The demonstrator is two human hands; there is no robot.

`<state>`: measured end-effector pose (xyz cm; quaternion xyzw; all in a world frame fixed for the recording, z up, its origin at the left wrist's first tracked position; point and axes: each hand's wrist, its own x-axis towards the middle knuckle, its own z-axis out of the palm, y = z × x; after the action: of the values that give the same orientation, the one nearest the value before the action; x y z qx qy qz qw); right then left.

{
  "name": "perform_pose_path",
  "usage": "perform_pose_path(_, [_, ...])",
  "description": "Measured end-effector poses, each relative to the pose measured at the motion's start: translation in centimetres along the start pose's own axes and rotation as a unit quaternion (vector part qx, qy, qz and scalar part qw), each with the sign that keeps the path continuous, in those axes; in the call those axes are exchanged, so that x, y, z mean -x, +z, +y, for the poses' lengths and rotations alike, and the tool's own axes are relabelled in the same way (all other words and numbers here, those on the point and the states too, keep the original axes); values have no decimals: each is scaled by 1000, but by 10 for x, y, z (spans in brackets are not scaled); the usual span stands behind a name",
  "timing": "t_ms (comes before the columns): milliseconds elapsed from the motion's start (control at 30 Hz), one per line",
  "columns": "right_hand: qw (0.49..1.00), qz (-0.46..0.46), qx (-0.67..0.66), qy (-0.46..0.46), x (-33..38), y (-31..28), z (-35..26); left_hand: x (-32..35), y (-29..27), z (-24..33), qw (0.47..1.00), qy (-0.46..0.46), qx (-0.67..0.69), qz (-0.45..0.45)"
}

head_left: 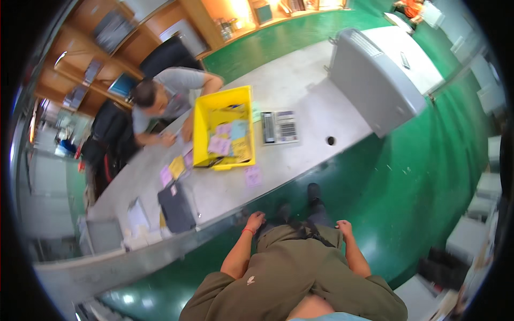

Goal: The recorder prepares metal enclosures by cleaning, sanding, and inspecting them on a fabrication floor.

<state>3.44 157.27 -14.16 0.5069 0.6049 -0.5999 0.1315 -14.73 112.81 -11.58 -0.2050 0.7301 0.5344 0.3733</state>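
My left hand (256, 221), with a red cord at the wrist, hangs low beside my thigh, just off the near edge of the table (305, 91). Its fingers are loosely curled, and nothing shows in them. On the other side, my right hand (345, 228) hangs by the hem of my olive-brown top (300, 257), fingers curled in and partly hidden, with no object visible. Beyond my left hand, a yellow bin (252, 125) holds pink, yellow and blue paper slips. A calculator (279, 127) lies to the right of the bin. A pink slip (252, 175) rests in front of it.
A person in grey (171, 91) leans over the table at the bin's left, hands near loose slips (176, 167). A dark flat case (176, 207) lies nearer. A grey partition (372, 80) stands at the right. Wooden shelves (126, 48) line the back. Boxes (466, 230) stand far right.
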Motion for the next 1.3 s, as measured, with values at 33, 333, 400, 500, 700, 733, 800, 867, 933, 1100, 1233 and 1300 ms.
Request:
perform_pose_path(33, [999, -32, 31, -16, -19, -8, -6, 9, 0, -4, 998, -3, 40, 52])
perform_pose_path(333, [983, -168, 63, 28, -157, -27, -168, 76, 73, -13, 983, -25, 36, 178])
perform_pose_path(400, [983, -156, 94, 10, -178, -39, -189, 95, 99, -8, 980, -24, 72, 181])
perform_pose_path(500, [973, -133, 191, -4, -211, -34, -211, 125, 119, 6, 973, -48, 87, 207])
perform_pose_path(700, [942, -238, 235, -19, -180, 46, -218, 150, 132, -61, 946, -68, 126, 293])
perform_pose_path(733, [930, -256, 261, -26, -169, 61, -213, 152, 133, -76, 942, -61, 119, 307])
perform_pose_path(800, [923, -277, 265, -26, -151, 91, -201, 150, 122, -91, 934, -52, 174, 309])
perform_pose_path(867, [899, -299, 316, -47, -127, 120, -188, 159, 107, -105, 919, -46, 255, 296])
perform_pose_path(933, [879, -316, 352, -68, -95, 155, -172, 170, 96, -137, 909, -19, 281, 308])
perform_pose_path(1100, [845, -389, 356, -89, -38, 242, -93, 229, 51, -250, 865, 16, 375, 333])
perform_pose_path(1233, [719, -437, 509, -181, 76, 324, -22, 310, 22, -334, 787, -28, 445, 427])
perform_pose_path(1300, [581, -471, 551, -371, 103, 373, 8, 344, -6, -355, 759, -29, 473, 446])
